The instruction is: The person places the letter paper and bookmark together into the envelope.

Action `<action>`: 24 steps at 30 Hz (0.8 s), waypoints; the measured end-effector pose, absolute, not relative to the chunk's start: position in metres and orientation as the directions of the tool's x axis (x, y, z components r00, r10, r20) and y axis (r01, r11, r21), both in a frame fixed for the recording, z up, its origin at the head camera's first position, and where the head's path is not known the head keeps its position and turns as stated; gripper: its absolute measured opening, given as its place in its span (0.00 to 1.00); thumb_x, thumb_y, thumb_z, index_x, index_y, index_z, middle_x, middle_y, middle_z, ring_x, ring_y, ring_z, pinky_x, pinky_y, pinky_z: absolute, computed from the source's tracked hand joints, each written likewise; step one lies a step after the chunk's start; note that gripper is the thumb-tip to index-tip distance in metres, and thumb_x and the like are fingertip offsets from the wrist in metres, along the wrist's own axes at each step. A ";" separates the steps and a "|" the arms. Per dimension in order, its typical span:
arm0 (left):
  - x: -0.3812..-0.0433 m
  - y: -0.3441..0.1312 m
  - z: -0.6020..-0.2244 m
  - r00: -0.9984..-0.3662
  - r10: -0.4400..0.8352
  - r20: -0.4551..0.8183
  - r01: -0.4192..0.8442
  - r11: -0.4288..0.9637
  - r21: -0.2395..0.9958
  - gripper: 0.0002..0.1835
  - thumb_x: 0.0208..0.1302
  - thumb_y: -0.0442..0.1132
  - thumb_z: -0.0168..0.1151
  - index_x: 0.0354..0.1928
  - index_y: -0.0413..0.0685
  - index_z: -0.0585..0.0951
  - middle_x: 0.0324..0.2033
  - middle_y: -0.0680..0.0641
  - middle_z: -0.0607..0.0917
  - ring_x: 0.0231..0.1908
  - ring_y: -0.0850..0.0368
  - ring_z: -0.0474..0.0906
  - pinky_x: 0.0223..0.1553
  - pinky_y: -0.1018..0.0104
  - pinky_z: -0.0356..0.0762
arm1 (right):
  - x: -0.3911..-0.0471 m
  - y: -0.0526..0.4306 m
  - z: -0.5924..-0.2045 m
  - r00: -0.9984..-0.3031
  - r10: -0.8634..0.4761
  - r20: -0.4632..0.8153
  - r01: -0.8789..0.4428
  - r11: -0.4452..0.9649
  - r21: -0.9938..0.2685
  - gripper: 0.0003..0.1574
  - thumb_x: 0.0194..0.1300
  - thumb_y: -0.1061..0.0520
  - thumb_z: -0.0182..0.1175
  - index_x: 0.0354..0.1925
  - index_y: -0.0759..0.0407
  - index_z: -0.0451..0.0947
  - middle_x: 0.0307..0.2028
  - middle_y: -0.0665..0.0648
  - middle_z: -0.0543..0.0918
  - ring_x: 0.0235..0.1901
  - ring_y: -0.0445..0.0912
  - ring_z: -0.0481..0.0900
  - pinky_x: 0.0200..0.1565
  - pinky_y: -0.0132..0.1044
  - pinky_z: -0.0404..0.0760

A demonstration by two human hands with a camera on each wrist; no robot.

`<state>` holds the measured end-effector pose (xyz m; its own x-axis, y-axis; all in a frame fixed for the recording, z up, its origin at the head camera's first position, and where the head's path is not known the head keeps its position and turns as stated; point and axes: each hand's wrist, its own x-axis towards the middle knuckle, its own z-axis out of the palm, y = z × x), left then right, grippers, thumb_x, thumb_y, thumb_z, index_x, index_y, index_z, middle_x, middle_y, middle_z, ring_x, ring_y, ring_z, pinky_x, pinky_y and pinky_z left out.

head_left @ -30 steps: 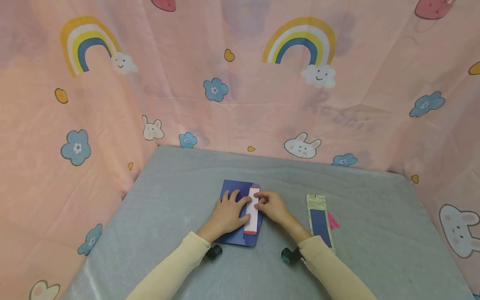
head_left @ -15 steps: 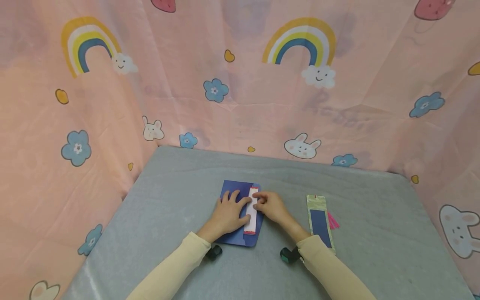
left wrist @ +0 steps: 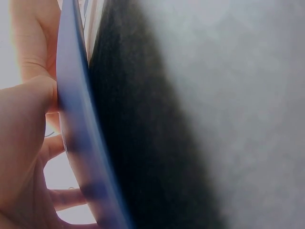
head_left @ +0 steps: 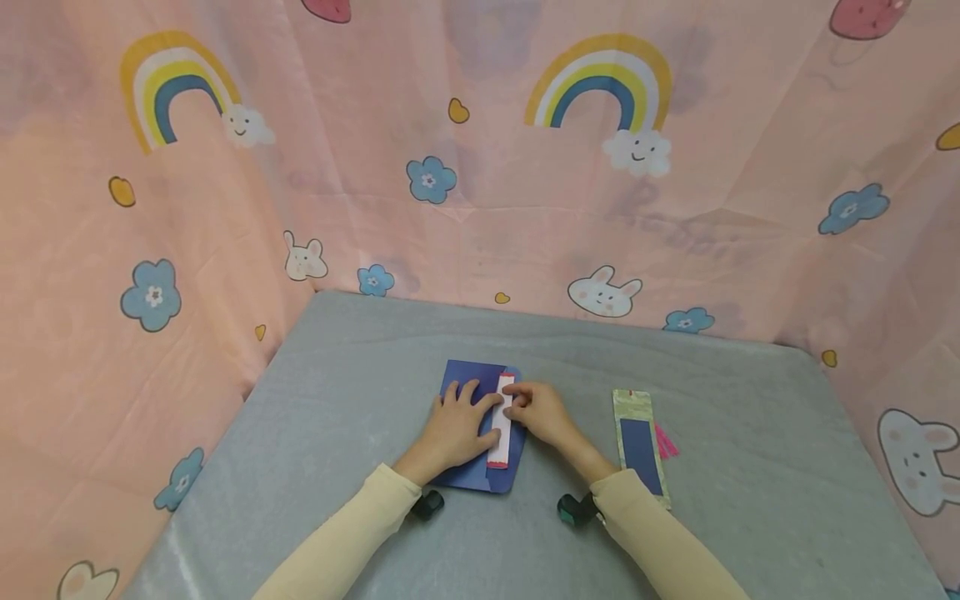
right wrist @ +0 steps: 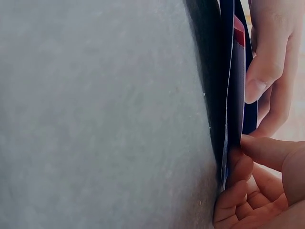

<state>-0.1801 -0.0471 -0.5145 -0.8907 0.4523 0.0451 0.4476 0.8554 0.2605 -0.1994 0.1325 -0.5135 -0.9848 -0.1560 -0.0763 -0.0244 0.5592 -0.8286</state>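
A dark blue folded card (head_left: 467, 477) lies on the grey cloth, and a narrow white paper strip (head_left: 500, 452) with red ends lies along its right side. My left hand (head_left: 452, 431) rests spread on the card, its thumb and forefinger reaching onto the strip. From the right, my right hand (head_left: 544, 413) pinches the strip's long edge between thumb and curled forefinger. In the right wrist view that edge of the strip (right wrist: 237, 90) stands a little above the card, thumb on top and fingers beneath. The left wrist view shows the card's edge (left wrist: 71, 67) close up.
To the right lies a greenish-gold bookmark-like strip (head_left: 632, 405) with a dark blue panel and a pink tassel (head_left: 665, 442), partly beside my right sleeve. The grey cloth (head_left: 765, 450) covers the table. A pink patterned curtain (head_left: 495, 242) hangs behind and at both sides.
My right hand has shifted slightly left, and the right edge of the white strip has moved left with it. The left hand and the card have stayed in place.
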 end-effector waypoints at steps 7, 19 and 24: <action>-0.181 -0.047 -0.514 -0.894 0.448 0.021 0.438 0.861 0.259 0.29 0.64 0.58 0.59 0.67 0.66 0.72 0.69 0.37 0.69 0.67 0.27 0.63 0.59 0.30 0.65 | -0.199 0.131 -0.513 -0.984 -0.159 -0.079 -0.025 0.561 -0.827 0.20 0.58 0.65 0.66 0.51 0.66 0.83 0.21 0.51 0.79 0.19 0.39 0.70 0.26 0.29 0.68; -0.181 -0.047 -0.514 -0.894 0.447 0.038 0.441 0.860 0.258 0.29 0.64 0.58 0.60 0.67 0.65 0.73 0.68 0.37 0.69 0.67 0.26 0.63 0.58 0.30 0.66 | -0.201 0.131 -0.514 -0.981 -0.181 -0.065 -0.045 0.542 -0.839 0.21 0.58 0.66 0.65 0.52 0.68 0.82 0.21 0.53 0.80 0.19 0.39 0.71 0.26 0.29 0.69; -0.181 -0.047 -0.514 -0.895 0.445 0.030 0.438 0.862 0.254 0.28 0.65 0.58 0.59 0.67 0.65 0.72 0.68 0.37 0.69 0.67 0.26 0.63 0.58 0.30 0.66 | -0.200 0.132 -0.514 -0.982 -0.182 -0.059 -0.049 0.538 -0.842 0.22 0.58 0.66 0.66 0.52 0.67 0.81 0.22 0.55 0.82 0.20 0.39 0.72 0.26 0.31 0.70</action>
